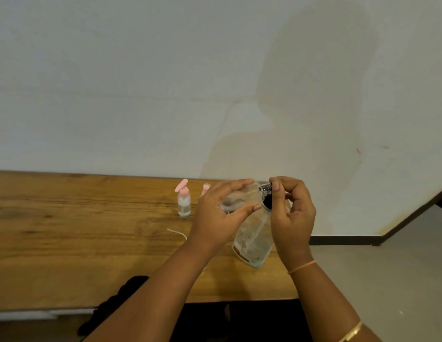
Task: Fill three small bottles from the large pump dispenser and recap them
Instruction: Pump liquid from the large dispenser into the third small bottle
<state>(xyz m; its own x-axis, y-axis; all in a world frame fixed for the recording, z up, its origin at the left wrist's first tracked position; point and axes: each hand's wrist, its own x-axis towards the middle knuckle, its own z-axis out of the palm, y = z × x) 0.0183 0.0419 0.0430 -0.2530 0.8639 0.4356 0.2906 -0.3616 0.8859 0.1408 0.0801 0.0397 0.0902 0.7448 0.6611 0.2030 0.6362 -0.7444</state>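
Filling at the large pump dispenser [254, 243], which stands on the table [67, 230].
Head view: left hand [215, 218] fingers curl round a blurred small bottle [236, 199] beside the spout; right hand [292, 218] fingers pinch the pump head [265, 187]; pink-capped bottle [184, 203] stands left.

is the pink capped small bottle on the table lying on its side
No, the pink-capped bottle stands upright on the wooden table, with its pump cap on top.

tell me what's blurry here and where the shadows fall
Head view: the small clear bottle gripped by the left hand is motion-smeared; the large pump dispenser pinched by the right hand is soft; the person's shadow falls on the wall.
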